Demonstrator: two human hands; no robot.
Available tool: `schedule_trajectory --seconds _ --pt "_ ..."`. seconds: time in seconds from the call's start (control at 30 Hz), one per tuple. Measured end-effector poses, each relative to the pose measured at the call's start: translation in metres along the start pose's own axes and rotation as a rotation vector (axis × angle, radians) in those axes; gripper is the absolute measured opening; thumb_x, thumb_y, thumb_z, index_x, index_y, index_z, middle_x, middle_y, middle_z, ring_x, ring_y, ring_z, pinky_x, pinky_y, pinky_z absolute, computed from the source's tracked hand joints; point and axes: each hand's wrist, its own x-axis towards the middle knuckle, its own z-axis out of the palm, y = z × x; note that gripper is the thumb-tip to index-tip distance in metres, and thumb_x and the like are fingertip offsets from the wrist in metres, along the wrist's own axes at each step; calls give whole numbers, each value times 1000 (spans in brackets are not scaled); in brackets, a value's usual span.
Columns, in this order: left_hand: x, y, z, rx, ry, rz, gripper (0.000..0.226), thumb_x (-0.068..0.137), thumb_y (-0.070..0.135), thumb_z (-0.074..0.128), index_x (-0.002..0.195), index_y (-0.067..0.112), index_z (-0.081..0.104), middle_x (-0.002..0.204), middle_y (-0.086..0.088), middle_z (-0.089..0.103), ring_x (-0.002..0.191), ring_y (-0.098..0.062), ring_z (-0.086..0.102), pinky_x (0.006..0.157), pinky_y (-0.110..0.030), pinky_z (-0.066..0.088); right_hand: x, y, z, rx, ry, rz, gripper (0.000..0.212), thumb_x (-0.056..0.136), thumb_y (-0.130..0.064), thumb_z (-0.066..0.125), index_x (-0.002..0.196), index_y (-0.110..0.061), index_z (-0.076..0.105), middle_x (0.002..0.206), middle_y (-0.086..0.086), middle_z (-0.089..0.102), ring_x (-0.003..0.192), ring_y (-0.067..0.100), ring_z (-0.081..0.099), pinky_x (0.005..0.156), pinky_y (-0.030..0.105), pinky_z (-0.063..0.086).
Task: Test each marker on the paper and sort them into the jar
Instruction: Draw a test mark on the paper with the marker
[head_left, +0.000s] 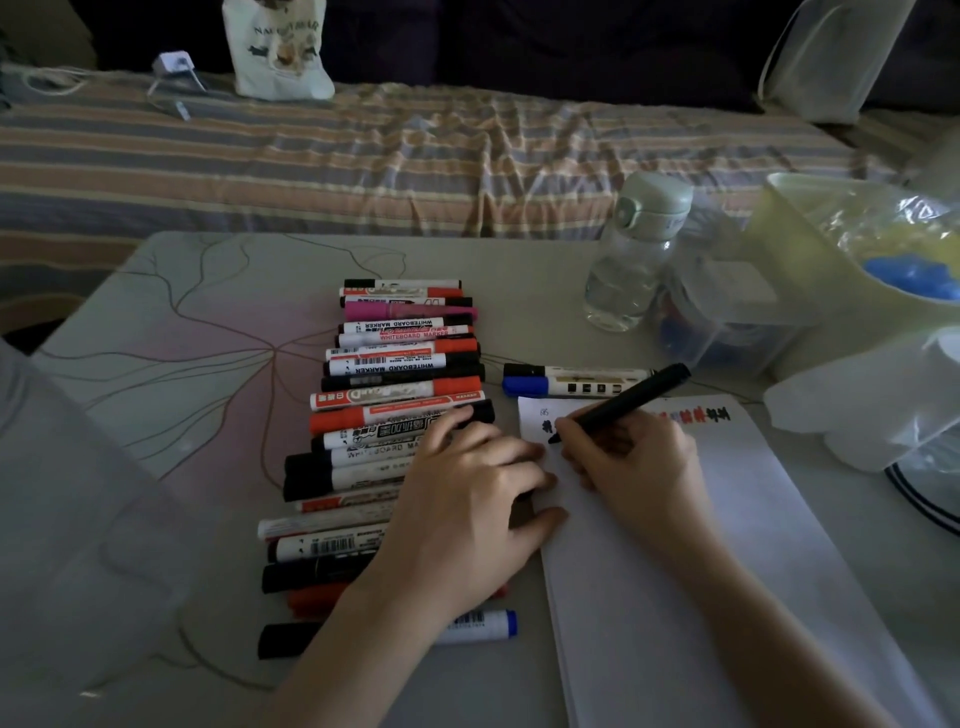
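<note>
Right grip (631, 457) pinching black marker (621, 402), tip on paper (675, 545). Left grip (467, 499) spread, pressing paper edge and marker row (395, 415). Risk: sleeve smearing wet ink; nudged row rolling off bench (182, 322).

Matt black plastic marker (621, 404) on smooth white paper (691, 545).

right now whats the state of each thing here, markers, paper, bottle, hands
black marker: uncapped, tip on the paper, held by the right hand
left hand: fingers resting on the marker row and paper edge
marker row: capped, lying side by side
two markers above the paper: capped, lying flat
paper: flat, test marks along its top
water bottle: upright, lid closed
</note>
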Motion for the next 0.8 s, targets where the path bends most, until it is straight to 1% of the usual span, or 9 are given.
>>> schedule_trajectory --seconds 0.13,0.23,0.33,0.43,0.5,0.57,0.63,0.67,0.8 --pt "0 0 0 0 -6 -7 30 80 53 58 96 36 76 110 18 69 106 -6 58 109 -40 30 0 3 3 -53 26 -45 10 83 -35 73 83 -25 72 67 -11 71 59 -4 65 58 9 49" --pt "0 0 -1 -1 -15 -10 30 80 53 58 97 36 75 112 18 69 107 -6 58 110 -40 29 -1 4 3 -38 61 -63 11 84 -32 72 84 -21 73 65 -10 70 56 0 64 57 13 51" --pt "0 0 -1 -3 -21 -12 30 79 53 59 97 36 75 111 18 69 106 -6 58 110 -40 30 -1 4 1 -10 37 -56 10 84 -30 72 84 -20 74 64 -9 70 55 0 65 56 11 50" --pt "1 0 -1 7 -22 -10 30 79 53 59 96 35 76 109 18 69 105 -7 59 109 -41 32 -1 5 2 -13 17 -63 6 83 -31 73 84 -26 72 70 -11 72 63 -3 66 62 14 54" --pt "1 0 -1 14 -27 -9 31 79 54 57 96 35 76 108 18 70 104 -7 59 109 -41 32 -2 6 4 -40 44 -86 5 83 -31 74 82 -31 69 72 -13 71 69 -5 66 66 16 55" --pt "1 0 -1 20 -41 -10 32 80 54 55 96 35 75 110 18 69 105 -6 59 109 -41 31 -1 7 4 -49 78 -91 4 83 -30 74 82 -28 70 72 -13 71 69 -4 66 67 17 55" --pt "1 0 -2 20 -49 -13 33 81 54 55 97 35 75 111 18 69 106 -6 58 110 -40 30 0 8 4 -18 78 -70 7 83 -30 73 85 -24 73 71 -10 72 66 -2 67 66 20 56" --pt "1 0 -2 20 -49 -14 33 80 54 55 97 35 75 111 18 69 105 -6 58 110 -40 30 0 8 3 2 67 -60 8 83 -30 73 87 -23 74 71 -10 72 64 -1 67 65 19 56" --pt "0 3 -5 17 -45 -21 30 80 49 55 96 34 76 110 18 69 105 -6 59 110 -40 30 -1 7 3 -2 39 -72 9 83 -31 73 87 -23 75 71 -12 72 64 -4 66 61 9 50"
